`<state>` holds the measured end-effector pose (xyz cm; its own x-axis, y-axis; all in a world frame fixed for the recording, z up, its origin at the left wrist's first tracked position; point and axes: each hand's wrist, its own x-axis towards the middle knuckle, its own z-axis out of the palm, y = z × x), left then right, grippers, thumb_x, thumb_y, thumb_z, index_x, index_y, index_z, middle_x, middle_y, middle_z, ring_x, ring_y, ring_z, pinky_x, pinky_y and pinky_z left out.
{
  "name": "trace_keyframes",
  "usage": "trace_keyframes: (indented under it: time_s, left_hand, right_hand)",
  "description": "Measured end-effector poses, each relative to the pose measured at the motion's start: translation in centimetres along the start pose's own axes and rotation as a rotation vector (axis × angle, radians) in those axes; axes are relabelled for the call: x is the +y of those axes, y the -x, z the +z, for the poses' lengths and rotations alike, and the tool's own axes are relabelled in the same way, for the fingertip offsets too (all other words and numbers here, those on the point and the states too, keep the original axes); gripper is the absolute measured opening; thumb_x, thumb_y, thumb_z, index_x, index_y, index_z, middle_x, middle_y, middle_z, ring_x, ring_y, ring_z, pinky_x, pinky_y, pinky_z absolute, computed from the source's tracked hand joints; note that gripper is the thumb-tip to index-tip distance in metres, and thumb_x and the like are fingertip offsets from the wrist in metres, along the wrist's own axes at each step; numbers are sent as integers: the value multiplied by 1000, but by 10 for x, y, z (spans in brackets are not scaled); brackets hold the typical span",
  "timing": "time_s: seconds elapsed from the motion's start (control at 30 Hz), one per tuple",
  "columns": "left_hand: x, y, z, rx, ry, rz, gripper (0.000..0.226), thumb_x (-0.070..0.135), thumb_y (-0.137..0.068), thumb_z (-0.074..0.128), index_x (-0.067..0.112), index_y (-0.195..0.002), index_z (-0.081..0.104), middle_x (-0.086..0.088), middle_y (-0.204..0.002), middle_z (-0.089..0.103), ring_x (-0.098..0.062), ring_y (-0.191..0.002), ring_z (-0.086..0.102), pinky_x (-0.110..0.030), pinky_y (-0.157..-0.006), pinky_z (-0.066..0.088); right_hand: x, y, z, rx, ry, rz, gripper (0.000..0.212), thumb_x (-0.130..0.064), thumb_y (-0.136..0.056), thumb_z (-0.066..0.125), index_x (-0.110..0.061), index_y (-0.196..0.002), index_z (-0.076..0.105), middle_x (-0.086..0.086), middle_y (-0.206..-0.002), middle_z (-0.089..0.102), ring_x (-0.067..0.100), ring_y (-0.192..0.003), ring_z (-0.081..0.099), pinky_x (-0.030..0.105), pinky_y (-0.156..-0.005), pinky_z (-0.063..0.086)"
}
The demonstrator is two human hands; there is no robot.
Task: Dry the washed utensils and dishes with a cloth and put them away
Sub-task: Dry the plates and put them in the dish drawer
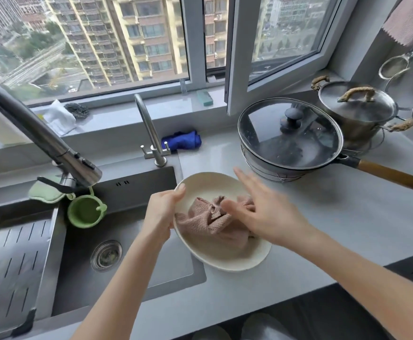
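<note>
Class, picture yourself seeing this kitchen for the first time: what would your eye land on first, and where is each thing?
First, the cream oval dish at the sink's right edge: the left hand grips its rim, and the right hand spreads over the crumpled pink cloth in it. Next, the big glass-lidded pan behind it on the counter, wooden handle pointing right, and the green cup in the sink.

Right of the plate [225, 262]: bare worktop [323, 217], open out to the near edge.
Far right: lidded pan [290, 133] with a pot [357, 111] behind it; the pan's wooden handle [394, 177] juts right across the worktop.
Far middle: small tap [151, 133] and blue cloth [182, 141] stand close together; the open window sash [240, 57] leans inward above.
Left: large faucet [41, 136] slants over the sink [127, 278], with a green cup [86, 212] below its head; the basin floor nearer is open.
</note>
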<state>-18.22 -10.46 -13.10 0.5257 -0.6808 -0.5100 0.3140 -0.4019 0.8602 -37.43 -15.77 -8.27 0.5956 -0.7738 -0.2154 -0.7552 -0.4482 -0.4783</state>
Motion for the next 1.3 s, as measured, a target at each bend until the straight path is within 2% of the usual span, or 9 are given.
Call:
trace_keyframes:
  time_s: [0.13,0.33,0.5,0.63,0.77,0.87,1.07,1.17,1.3]
  left_hand:
    - [-4,13,13,-65,15,44,36,31,-81,65,-6,-79,66,-14,-66,63,-22,-58,59,-31,-64,43]
    - [-2,9,2,-154,66,-151,22,25,-92,53,7,-85,65,-10,-60,62,-23,-49,60,-31,-58,49]
    - [-5,4,-9,-299,-62,-155,36,29,-86,58,6,-113,65,-21,-106,68,-37,-94,67,-46,-89,50]
    - [-16,8,0,-411,-40,-297,33,23,-93,47,5,-117,62,-20,-113,64,-30,-99,64,-39,-85,53]
    - [-25,6,-1,-350,-26,-236,30,22,-94,49,5,-114,64,-14,-103,67,-25,-84,67,-31,-72,56]
    - [-27,5,4,-214,-49,-190,34,19,-88,57,-1,-115,64,-18,-105,66,-31,-88,64,-36,-77,51]
    - [-29,9,15,144,-34,44,18,12,-86,63,10,-67,66,3,-54,62,-16,-51,56,-24,-55,44]
    - [-30,13,20,263,130,129,17,7,-86,59,14,-77,71,1,-67,65,-19,-64,57,-28,-63,47]
    - [-45,33,11,137,51,108,22,8,-93,50,21,-88,67,2,-82,66,-17,-75,59,-28,-64,46]
  right_hand:
    - [-22,-29,65,17,-101,92,74,-64,-92,22,-28,-151,-4,13,-160,5,28,-147,4,46,-118,2]
    - [-22,10,66,-245,-183,-484,68,-33,-92,38,-26,-152,6,3,-153,33,19,-141,28,35,-115,23]
    - [36,6,50,-298,216,-785,65,-35,-97,44,-21,-152,12,-1,-159,18,5,-145,2,18,-116,-3]
    - [35,-40,67,-143,362,-998,62,-38,-93,46,-13,-148,28,9,-149,40,16,-142,27,45,-118,7]
    - [63,-48,78,84,421,-657,70,-56,-90,32,-20,-149,24,4,-154,30,20,-143,26,59,-114,11]
    - [75,-40,81,41,174,-183,89,-67,-80,49,-30,-151,10,-1,-157,23,24,-141,27,46,-111,28]
    - [75,-16,90,64,-835,570,64,-26,-62,86,-21,-115,52,-5,-111,63,18,-103,62,33,-89,51]
    - [56,-9,107,186,-1300,752,44,0,-68,79,-13,-102,54,2,-100,66,17,-86,68,40,-76,59]
    - [54,-21,99,351,-1319,786,34,17,-70,64,-8,-90,55,5,-86,61,13,-69,63,22,-46,50]
